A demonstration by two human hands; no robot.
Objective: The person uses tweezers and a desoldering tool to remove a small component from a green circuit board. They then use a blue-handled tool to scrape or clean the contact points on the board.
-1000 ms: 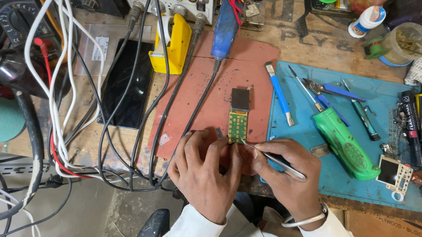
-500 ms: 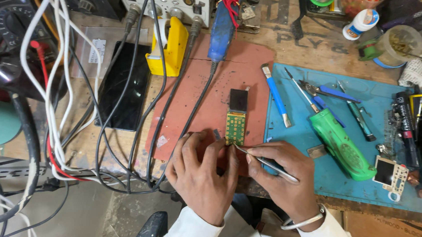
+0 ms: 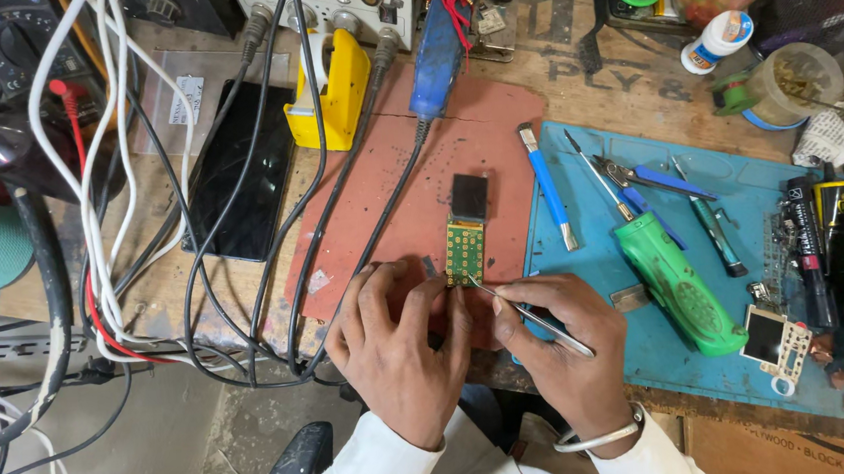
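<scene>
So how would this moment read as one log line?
left hand: rests beside circuit board | right hand: holds tweezers, tip at board | red mat underneath

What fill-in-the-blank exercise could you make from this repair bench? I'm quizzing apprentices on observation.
1. The right hand holds metal ____ whose tip touches the small circuit board.
2. The circuit board lies on a ____ mat.
3. The green torch lies on a ____ mat.
4. The left hand rests just ____ the board in the picture.

Missing words: tweezers; red; blue; below
</scene>
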